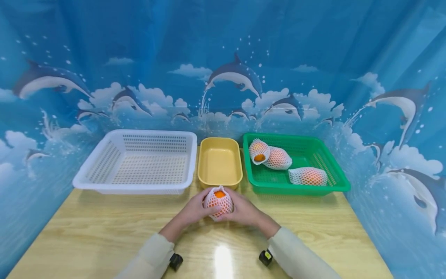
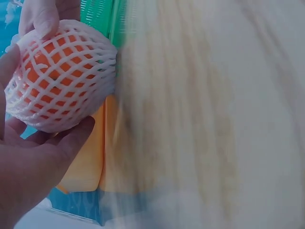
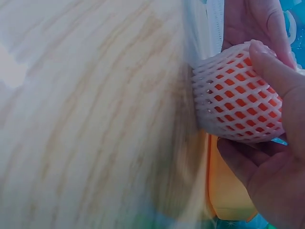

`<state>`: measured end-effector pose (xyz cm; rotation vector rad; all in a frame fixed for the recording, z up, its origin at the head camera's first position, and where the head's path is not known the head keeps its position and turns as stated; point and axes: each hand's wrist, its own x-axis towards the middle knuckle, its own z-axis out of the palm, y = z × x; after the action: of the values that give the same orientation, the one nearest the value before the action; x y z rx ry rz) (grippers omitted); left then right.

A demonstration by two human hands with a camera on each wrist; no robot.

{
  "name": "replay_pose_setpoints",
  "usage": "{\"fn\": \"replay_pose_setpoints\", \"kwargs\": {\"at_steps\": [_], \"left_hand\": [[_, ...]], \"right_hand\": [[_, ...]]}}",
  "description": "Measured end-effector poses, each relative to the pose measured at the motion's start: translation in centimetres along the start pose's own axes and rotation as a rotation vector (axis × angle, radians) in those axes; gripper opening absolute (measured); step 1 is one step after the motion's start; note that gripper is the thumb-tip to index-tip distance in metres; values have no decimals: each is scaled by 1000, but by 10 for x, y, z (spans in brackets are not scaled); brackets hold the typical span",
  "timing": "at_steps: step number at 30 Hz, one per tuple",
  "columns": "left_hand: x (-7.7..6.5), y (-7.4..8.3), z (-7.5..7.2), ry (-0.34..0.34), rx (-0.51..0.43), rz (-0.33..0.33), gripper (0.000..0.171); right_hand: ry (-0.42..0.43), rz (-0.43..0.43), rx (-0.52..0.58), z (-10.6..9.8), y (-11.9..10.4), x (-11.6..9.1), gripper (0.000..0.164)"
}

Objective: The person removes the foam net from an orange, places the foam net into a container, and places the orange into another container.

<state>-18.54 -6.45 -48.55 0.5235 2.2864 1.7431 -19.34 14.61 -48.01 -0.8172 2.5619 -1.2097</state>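
An orange, round fruit in a white foam net [image 1: 218, 203] is held between both hands, above the near edge of the yellow tray [image 1: 219, 185]. My left hand [image 1: 196, 209] grips it from the left, thumb across its front. From the right side my right hand [image 1: 245, 209] grips the same fruit, its thumb also on the net. The net is open at the top, where bare orange skin shows in the head view. In the left wrist view, fingers of the left hand [image 2: 43, 162] curl under the net. The right hand [image 3: 274, 176] cups it likewise in the right wrist view.
A white perforated basket [image 1: 189, 170] stands at the left. To the right, a green basket [image 1: 296, 189] contains three netted fruits, one of them a fruit at its near side [image 1: 310, 176]. A wooden table [image 1: 104, 232] lies beneath, with a dolphin-print curtain [image 1: 156, 50] around it.
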Motion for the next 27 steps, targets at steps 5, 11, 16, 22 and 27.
{"fn": "replay_pose_setpoints", "kwargs": {"at_steps": [5,11,16,22,27], "left_hand": [[-2,-1,2,28,29,-1,67],[-3,-2,3,30,57,-1,66],[-3,-5,5,30,89,29,65],[-4,-5,6,75,45,15,59],[-6,-4,6,111,59,16,52]], "right_hand": [[-26,18,3,0,3,-1,94],[-39,24,10,-2,5,-2,95],[-35,31,6,-5,6,-4,93],[-11,-12,39,-8,4,-4,73],[7,-48,20,-9,5,-3,66]]}}
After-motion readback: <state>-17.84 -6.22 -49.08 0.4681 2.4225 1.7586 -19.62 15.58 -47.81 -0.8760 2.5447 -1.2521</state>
